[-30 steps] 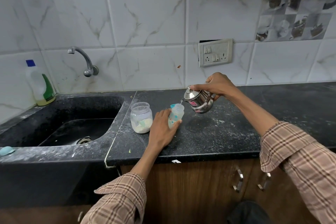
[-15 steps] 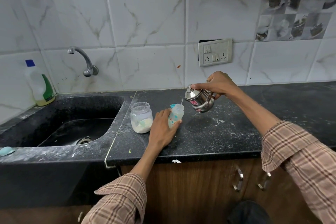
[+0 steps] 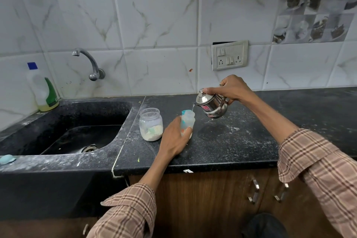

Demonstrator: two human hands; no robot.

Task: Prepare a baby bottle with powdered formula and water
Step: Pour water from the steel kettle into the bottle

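1. Surface: a dark speckled countertop, dusted with white residue, against marble-look wall tiles; a black sink adjoins at the left.
2. The baby bottle stands upright and uncapped on the countertop, just beside the powder jar.
3. The left hand wraps its fingers around the bottle's lower body.
4. The right hand grips the steel kettle, tilted, spout over the bottle mouth; a thin stream falls in.
5. Progress, judged: water filling underway. Whether powder is already in the bottle cannot be told; capping and mixing remain.
6. Count: one bottle, one jar, one kettle, two hands.
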